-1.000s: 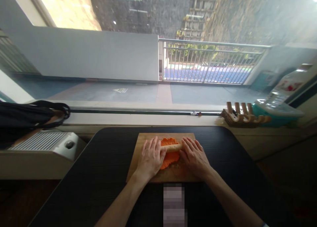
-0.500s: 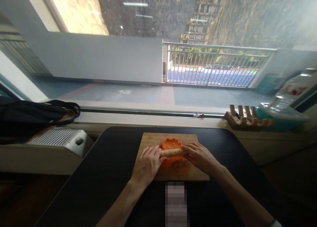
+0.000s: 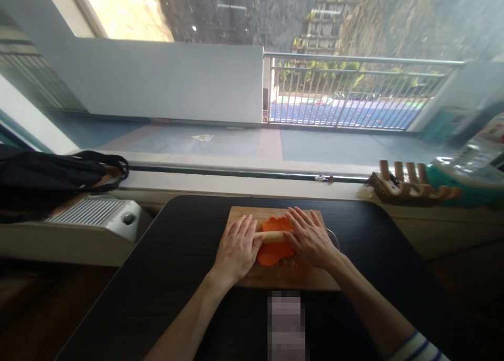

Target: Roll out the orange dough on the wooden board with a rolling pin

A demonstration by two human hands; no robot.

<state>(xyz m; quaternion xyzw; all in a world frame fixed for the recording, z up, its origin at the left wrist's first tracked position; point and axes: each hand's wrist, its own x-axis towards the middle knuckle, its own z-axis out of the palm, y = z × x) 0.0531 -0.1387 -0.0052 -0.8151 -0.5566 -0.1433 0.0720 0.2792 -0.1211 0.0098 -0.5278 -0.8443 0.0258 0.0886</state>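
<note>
A pale wooden rolling pin (image 3: 273, 237) lies across a flattened, wavy-edged orange sheet of what looks like dough (image 3: 275, 252) on a wooden board (image 3: 246, 281). My left hand (image 3: 237, 245) rests flat over the pin's left end, fingers stretched away from me. Over the right end lies my right hand (image 3: 311, 236), its fingers extended and slightly spread. Both palms touch the pin without wrapping around it, and they hide its ends. Orange shows on both the far and near sides of the pin.
The board sits on a black table (image 3: 177, 245) beside a window sill (image 3: 197, 185). A thin metal ring (image 3: 334, 238) shows past the board's right edge. A wooden rack (image 3: 409, 185) and teal container (image 3: 472, 180) stand right; a black bag (image 3: 47, 180) lies left above a white unit (image 3: 122, 222).
My fingers have straightened from a curled hold into flat palms on the rolling pin. More orange shows on its near side. The view has shifted slightly.
</note>
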